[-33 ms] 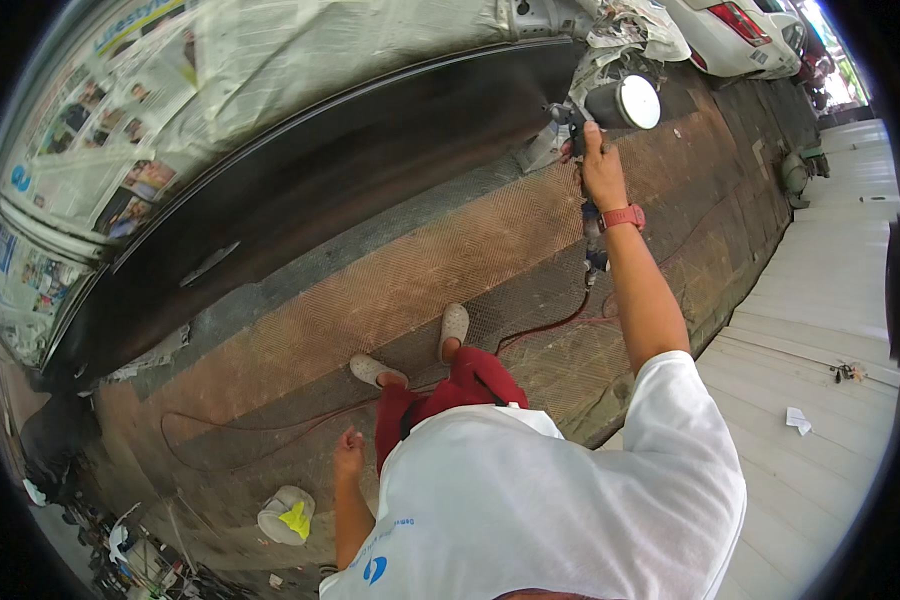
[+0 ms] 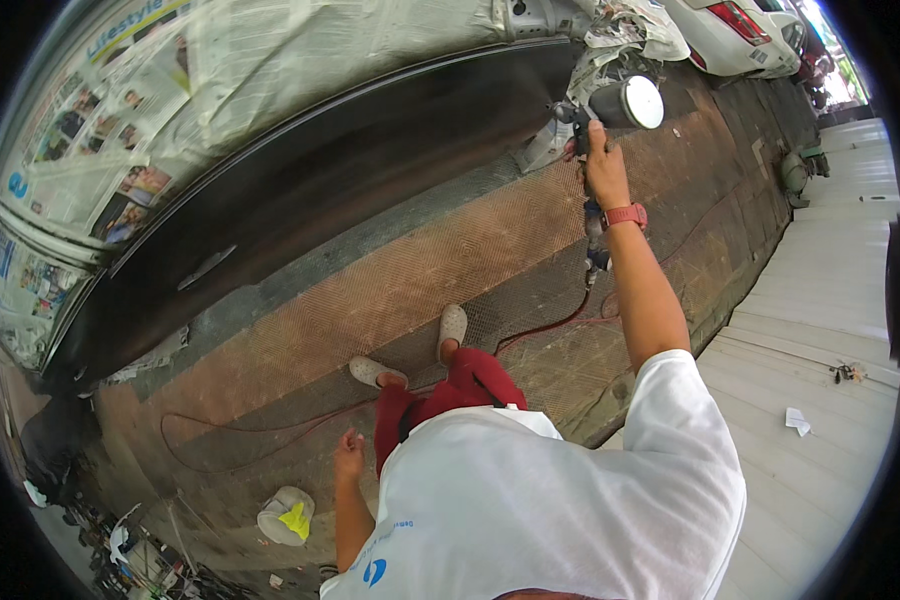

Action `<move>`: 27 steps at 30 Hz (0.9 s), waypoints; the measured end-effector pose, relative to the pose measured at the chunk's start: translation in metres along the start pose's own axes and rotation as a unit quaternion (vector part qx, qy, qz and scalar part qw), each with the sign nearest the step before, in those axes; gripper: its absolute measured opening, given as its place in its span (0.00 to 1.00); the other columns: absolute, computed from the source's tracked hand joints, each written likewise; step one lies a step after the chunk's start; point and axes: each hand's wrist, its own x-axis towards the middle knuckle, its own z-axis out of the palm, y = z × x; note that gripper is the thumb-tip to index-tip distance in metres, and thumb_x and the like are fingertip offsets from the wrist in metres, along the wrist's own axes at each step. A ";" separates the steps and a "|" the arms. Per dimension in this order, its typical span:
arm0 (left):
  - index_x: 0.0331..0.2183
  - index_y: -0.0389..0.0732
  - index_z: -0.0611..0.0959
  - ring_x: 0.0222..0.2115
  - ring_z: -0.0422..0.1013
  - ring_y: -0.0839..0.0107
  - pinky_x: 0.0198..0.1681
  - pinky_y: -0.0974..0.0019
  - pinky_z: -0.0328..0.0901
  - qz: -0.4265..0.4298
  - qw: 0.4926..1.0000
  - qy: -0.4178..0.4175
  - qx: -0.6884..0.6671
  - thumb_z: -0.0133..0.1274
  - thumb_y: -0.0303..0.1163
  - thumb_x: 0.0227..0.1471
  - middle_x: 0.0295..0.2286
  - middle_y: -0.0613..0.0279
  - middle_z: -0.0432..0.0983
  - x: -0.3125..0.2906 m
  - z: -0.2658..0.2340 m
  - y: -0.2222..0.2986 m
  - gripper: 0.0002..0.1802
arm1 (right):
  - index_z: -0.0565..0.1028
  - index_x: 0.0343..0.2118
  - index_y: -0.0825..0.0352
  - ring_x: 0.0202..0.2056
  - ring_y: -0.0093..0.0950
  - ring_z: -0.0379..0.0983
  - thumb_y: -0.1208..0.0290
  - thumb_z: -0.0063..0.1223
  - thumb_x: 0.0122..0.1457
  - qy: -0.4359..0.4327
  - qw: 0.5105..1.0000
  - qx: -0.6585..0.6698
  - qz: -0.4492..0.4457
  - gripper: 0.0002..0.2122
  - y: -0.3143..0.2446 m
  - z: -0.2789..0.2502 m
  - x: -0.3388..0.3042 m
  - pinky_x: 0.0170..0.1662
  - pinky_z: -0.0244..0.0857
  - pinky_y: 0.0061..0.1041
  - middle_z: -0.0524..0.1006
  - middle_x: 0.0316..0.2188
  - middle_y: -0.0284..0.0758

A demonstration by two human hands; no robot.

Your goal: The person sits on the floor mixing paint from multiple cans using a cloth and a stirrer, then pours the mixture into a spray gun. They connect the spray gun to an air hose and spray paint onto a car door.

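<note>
A: Right hand (image 2: 604,165)?
B: Arm stretched fwd, fingers clenched round the grip of a spray gun (image 2: 610,108). Gun's round white cup faces the camera; nozzle end is near the far end of the dark car panel (image 2: 350,170). Red watch (image 2: 625,215) on that wrist.
A: Hose?
B: Fitting hangs below the wrist, then a red air hose (image 2: 545,330) drops to the floor and loops across the brown mesh-patterned floor (image 2: 390,290) past the feet.
A: Left hand (image 2: 348,458)?
B: Down by the hip, fingers loose, holding nothing; nearest thing is a white-and-yellow bundle (image 2: 285,515) on the floor, apart from it.
A: Around the panel?
B: Newspaper masking (image 2: 170,110) covers the body above it. White car (image 2: 730,30) at the far edge of the floor, pale planks (image 2: 820,330) to the right.
</note>
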 end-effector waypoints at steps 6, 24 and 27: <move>0.66 0.42 0.76 0.49 0.79 0.61 0.55 0.56 0.71 -0.040 0.999 0.020 -0.020 0.56 0.43 0.70 0.52 0.52 0.81 -0.028 0.000 0.037 0.29 | 0.81 0.37 0.73 0.26 0.27 0.82 0.42 0.41 0.76 0.067 0.995 0.031 0.060 0.32 0.041 -0.047 0.076 0.21 0.69 0.27 0.83 0.27 0.37; 0.66 0.45 0.76 0.58 0.75 0.52 0.62 0.51 0.67 -0.059 0.998 -0.023 0.012 0.54 0.48 0.69 0.57 0.51 0.80 -0.018 -0.020 -0.005 0.31 | 0.77 0.61 0.72 0.32 0.25 0.78 0.53 0.47 0.77 -0.067 0.996 0.052 0.036 0.25 0.021 0.158 -0.121 0.41 0.72 0.28 0.82 0.30 0.35; 0.66 0.45 0.77 0.59 0.75 0.53 0.63 0.51 0.67 -0.044 0.999 -0.008 -0.030 0.55 0.48 0.69 0.57 0.50 0.79 -0.017 -0.038 -0.027 0.30 | 0.73 0.68 0.67 0.37 0.25 0.79 0.52 0.49 0.76 -0.109 0.990 0.080 -0.046 0.27 -0.017 0.233 -0.188 0.45 0.73 0.29 0.83 0.36 0.38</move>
